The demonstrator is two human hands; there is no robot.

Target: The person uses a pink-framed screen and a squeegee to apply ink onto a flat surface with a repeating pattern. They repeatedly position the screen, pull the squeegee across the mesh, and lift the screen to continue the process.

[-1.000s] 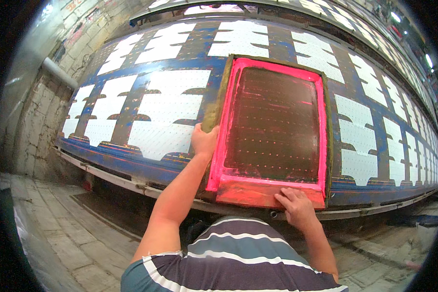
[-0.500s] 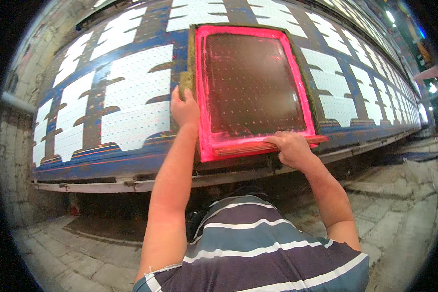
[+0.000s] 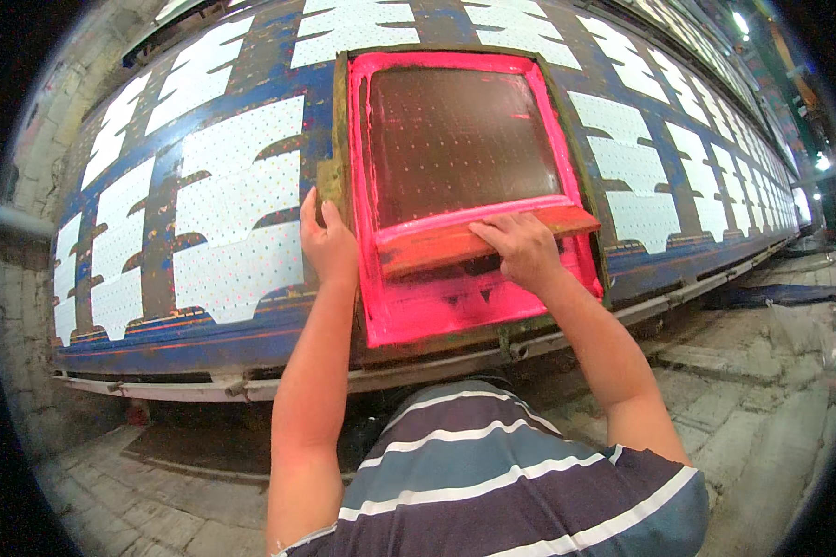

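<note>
Firmly, to judge by the bent knuckles, the fingers of a worker's right hand (image 3: 528, 249) lie close together over a red squeegee board (image 3: 437, 243), which leans across a pink-coated screen; the thumb is hard to make out. The left hand (image 3: 330, 246) has its forefinger and thumb parted at a wooden tab (image 3: 328, 176) on the screen's left side, though whether they pinch it cannot be told. With the single grip sitting right of the board's middle, the far left end could lift or drag, leaving an uneven film of pink ink (image 3: 413, 311). Uneven pressure might also starve parts of the dark mesh (image 3: 455, 139), while too much ink on it could flood the small dots. Around both, the wooden frame (image 3: 342, 121) sits near the front edge of a long blue-stained table (image 3: 176, 345); should the left hand's hold prove slack, a hard push could shift the frame and blur whatever lies beneath, which is hidden. Farther out, white cut pieces (image 3: 241, 213) flank the frame, close enough to be smeared if ink drips or the inky frame swings sideways.
</note>
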